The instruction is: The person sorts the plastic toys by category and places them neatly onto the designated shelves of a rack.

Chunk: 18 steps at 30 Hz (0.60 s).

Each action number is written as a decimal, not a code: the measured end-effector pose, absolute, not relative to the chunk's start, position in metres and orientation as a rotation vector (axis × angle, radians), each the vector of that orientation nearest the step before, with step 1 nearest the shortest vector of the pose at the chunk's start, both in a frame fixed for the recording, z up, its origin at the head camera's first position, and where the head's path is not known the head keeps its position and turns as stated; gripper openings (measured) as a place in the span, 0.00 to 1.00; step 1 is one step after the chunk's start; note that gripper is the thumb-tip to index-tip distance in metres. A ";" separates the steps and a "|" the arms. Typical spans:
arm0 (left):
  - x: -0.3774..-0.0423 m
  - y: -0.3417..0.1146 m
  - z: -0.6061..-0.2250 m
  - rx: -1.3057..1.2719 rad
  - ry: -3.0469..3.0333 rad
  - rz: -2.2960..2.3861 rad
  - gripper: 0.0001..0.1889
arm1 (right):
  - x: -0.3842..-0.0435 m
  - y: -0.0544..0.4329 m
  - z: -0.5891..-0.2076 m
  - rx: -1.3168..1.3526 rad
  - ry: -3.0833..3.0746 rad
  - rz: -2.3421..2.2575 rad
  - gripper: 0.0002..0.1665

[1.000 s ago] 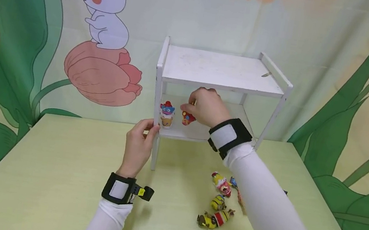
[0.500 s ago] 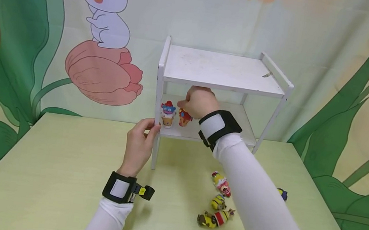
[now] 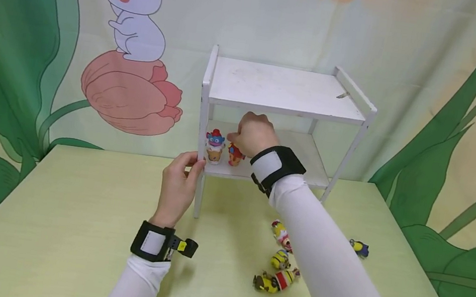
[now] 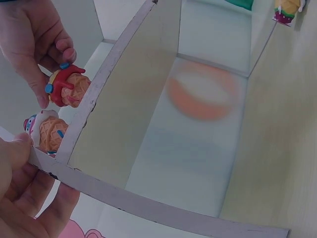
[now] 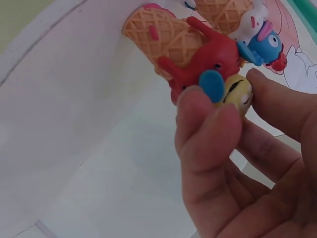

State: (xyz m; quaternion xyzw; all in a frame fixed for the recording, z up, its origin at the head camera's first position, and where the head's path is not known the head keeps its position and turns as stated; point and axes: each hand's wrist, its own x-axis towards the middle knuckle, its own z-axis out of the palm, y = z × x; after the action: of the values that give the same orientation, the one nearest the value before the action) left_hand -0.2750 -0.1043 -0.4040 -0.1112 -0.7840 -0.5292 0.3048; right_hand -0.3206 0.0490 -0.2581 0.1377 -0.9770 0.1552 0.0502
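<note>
My right hand (image 3: 254,134) reaches under the top board of a small white shelf (image 3: 283,88). Between thumb and fingers it pinches the yellow head of an ice-cream cone figurine (image 5: 208,62) that has red icing and blue round parts over a waffle cone. The cone's lower end is right at the lower board, near its front edge. Just left of it stands another cone figurine (image 3: 214,147), with a blue face, red top and white icing. My left hand (image 3: 179,186) grips the front left post, thumb and fingers on either side of the shelf frame (image 4: 64,171).
On the table (image 3: 85,228), right of centre, lie several small figurines: a yellow-and-pink one (image 3: 282,234), a yellow striped one (image 3: 280,259) and a red-banded one (image 3: 285,279). A purple-and-yellow figurine (image 3: 359,248) lies beyond my right forearm. A printed curtain (image 3: 283,18) hangs behind.
My right hand has moved left with the red cone figurine, bringing it closer to the blue-faced one and more upright. The left hand has stayed on the post.
</note>
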 end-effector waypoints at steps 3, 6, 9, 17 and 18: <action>-0.275 -0.105 -0.404 -0.295 -2.074 -1.402 0.12 | -0.321 0.048 -0.259 0.415 -2.973 0.480 0.18; -0.275 -0.105 -0.404 -0.298 -2.072 -1.406 0.12 | -0.321 0.049 -0.261 0.411 -2.961 0.481 0.18; -0.275 -0.105 -0.404 -0.297 -2.073 -1.410 0.12 | -0.321 0.048 -0.263 0.418 -2.938 0.479 0.18; -0.275 -0.104 -0.404 -0.291 -2.081 -1.412 0.12 | -0.317 0.048 -0.267 0.426 -2.875 0.472 0.19; -0.275 -0.104 -0.404 -0.291 -2.080 -1.414 0.13 | -0.317 0.048 -0.267 0.424 -2.871 0.469 0.19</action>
State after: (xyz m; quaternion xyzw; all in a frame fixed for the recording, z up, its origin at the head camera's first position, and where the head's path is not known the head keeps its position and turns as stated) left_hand -0.2748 -0.1042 -0.4036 -0.1097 -0.7837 -0.5326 0.3001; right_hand -0.3166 0.0476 -0.2673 0.1435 -0.9717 0.1586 0.1007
